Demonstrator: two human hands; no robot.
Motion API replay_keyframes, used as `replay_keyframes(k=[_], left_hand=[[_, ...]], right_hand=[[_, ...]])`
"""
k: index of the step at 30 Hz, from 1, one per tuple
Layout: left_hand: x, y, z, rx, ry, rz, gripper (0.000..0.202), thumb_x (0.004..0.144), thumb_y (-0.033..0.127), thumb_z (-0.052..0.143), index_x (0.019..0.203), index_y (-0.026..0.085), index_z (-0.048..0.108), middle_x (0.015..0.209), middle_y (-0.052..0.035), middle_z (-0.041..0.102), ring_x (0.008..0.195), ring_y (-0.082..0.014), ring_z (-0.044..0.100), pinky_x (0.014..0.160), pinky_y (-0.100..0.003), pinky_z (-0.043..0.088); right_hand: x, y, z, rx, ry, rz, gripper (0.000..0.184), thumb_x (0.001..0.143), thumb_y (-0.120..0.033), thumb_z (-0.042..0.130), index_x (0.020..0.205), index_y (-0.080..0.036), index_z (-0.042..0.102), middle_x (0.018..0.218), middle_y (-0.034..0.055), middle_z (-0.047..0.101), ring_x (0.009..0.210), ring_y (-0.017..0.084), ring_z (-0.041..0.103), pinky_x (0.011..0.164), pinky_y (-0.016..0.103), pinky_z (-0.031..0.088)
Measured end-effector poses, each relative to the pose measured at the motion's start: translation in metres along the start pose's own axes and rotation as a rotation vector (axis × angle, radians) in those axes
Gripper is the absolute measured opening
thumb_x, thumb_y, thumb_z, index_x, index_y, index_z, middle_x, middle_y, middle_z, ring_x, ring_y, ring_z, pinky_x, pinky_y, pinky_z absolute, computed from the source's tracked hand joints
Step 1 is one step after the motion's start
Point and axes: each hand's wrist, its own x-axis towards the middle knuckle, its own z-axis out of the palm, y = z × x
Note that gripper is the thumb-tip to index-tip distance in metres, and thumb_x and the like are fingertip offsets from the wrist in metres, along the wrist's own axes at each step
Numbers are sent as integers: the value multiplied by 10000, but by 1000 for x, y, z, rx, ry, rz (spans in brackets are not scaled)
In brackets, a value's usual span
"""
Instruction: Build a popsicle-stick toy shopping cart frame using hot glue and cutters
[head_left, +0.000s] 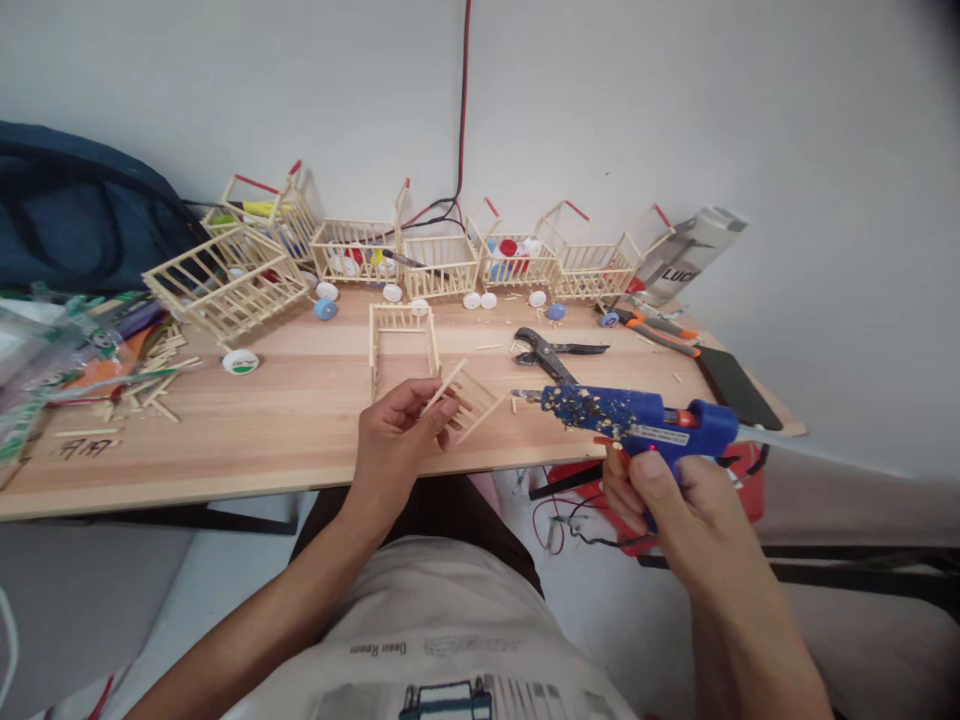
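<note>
My left hand [405, 425] pinches a small slatted panel of thin wooden sticks [474, 400] over the table's front edge. My right hand [667, 490] is wrapped round the handle of a blue hot glue gun [637, 415]. The gun's nozzle points left, a short gap from the panel, and a clear glue stick [825, 450] sticks out of its back. Just behind my left hand an open stick frame [403, 318] rests on the wooden table [300, 420]. A black cutter tool [551, 350] lies behind the glue gun.
Several stick-built miniature carts [439, 268] with bottle-cap wheels line the wall. Cut sticks [161, 375] and plastic packaging [64, 350] lie at the left by a dark blue bag [82, 215]. At right are orange-handled pliers [660, 330] and a black phone [739, 388].
</note>
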Motion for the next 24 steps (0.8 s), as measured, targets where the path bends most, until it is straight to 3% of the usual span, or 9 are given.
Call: replay_keyframes(k=[5,10,14,18,24], left_hand=[[-2,2,2,-11,-21,-19,168,770,305,742,840,157,707,748,-16,694,518,-71,528,498,-195,455],[-2,5,0,-89,-11,-41,168,769,290,745,862,156,706,774,-20,700,537,-72,532,497,-195,464],[-3,7,-1,-176,-24,-68,166,769,290,748,873,167,706,770,-17,693,581,-84,551,493,-188,464],[-3,7,-1,-227,-64,-79,137,768,271,751,856,176,705,756,-4,681,573,-80,553,490,-185,470],[0,3,-2,-221,-69,-81,132,776,266,748,855,169,711,747,-6,678,586,-78,557,490,-172,475]], right_hand=[[-2,-14,5,-82,6,51,526,875,-645,484,616,-188,500,487,-21,411,460,95,368,443,246,287],[-1,-5,-4,-120,9,24,518,861,-648,505,699,-169,618,516,18,528,469,123,466,447,249,370],[0,2,-9,-182,56,-48,470,887,-600,499,751,-170,631,578,28,562,508,140,486,476,265,387],[4,-6,-1,-274,133,-203,402,923,-554,457,883,-190,624,755,61,625,693,190,564,618,303,435],[21,-14,6,-456,155,-399,243,863,-423,595,1046,-264,579,961,34,640,771,193,602,684,313,462]])
